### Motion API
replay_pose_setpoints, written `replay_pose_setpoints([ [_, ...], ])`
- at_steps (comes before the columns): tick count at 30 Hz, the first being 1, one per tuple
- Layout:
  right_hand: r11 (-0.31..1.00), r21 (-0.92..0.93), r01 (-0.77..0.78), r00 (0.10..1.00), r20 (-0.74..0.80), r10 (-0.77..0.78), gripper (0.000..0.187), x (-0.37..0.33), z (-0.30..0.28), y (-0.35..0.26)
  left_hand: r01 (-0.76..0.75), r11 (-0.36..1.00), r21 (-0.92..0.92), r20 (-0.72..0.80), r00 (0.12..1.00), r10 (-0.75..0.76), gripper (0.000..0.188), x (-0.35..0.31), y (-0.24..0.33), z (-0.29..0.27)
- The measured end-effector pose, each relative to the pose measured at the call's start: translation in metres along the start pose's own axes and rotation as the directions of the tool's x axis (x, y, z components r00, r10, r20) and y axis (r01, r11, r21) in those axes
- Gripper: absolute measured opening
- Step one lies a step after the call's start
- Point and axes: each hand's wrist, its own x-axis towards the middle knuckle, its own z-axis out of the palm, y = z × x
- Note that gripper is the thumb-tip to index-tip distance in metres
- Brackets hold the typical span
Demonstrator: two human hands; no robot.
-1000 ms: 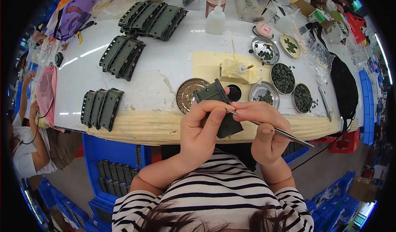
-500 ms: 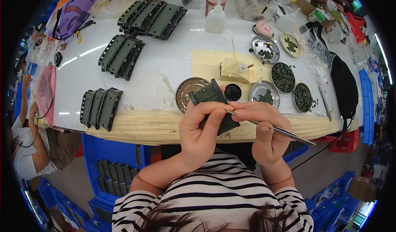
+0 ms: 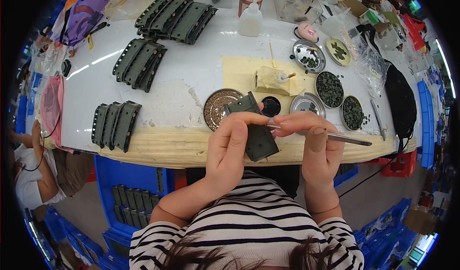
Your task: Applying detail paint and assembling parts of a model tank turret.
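Note:
Over the table's front edge, my left hand [image 3: 227, 150] is closed around a dark green, slightly curved plastic part [image 3: 261, 143] with a ridged edge. My right hand [image 3: 320, 150] grips a pair of metal tweezers [image 3: 350, 139]. The tweezers lie nearly level, their thin end close to my left fingertips above the part. Whether anything tiny sits at the tips cannot be made out. Just beyond the part are a tin [image 3: 205, 112] of small brown pieces, a small black round pot [image 3: 271, 106] and a shallow metal dish [image 3: 321, 105] partly hidden by my right hand.
Similar green parts stand in groups at left [image 3: 115, 126], mid-left [image 3: 139, 64] and far left [image 3: 176, 20]. Tins of dark green bits [image 3: 329, 89] sit on the right. A white squeeze bottle [image 3: 250, 21] stands behind a taped block [image 3: 268, 80]. A blue crate [image 3: 108, 174] is below.
The green part has turned, so more of its lower face shows. My right hand has shifted slightly right, and the tweezers lie flatter.

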Motion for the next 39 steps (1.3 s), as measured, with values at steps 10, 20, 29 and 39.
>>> replay_pose_setpoints([
  [10,0.853,-0.521,0.045,0.996,-0.042,-0.079,0.015,0.008,-0.015,0.032,0.206,0.868,-0.452,-0.130,0.947,-0.293,0.061,0.002,0.037,-0.012],
  [20,0.768,-0.637,0.068,0.996,-0.006,-0.093,0.013,0.010,-0.013,0.040,0.226,0.740,-0.634,-0.103,0.923,-0.370,0.049,-0.002,0.033,-0.017],
  [29,0.802,-0.589,0.095,0.990,-0.026,-0.136,0.015,0.010,-0.014,0.034,0.201,0.785,-0.586,-0.211,0.897,-0.387,0.054,-0.001,0.039,-0.017],
  [39,0.932,-0.177,0.316,0.944,0.160,-0.289,0.023,0.001,0.004,0.007,0.243,0.775,-0.584,-0.164,0.899,-0.406,0.060,0.005,0.045,-0.011],
])
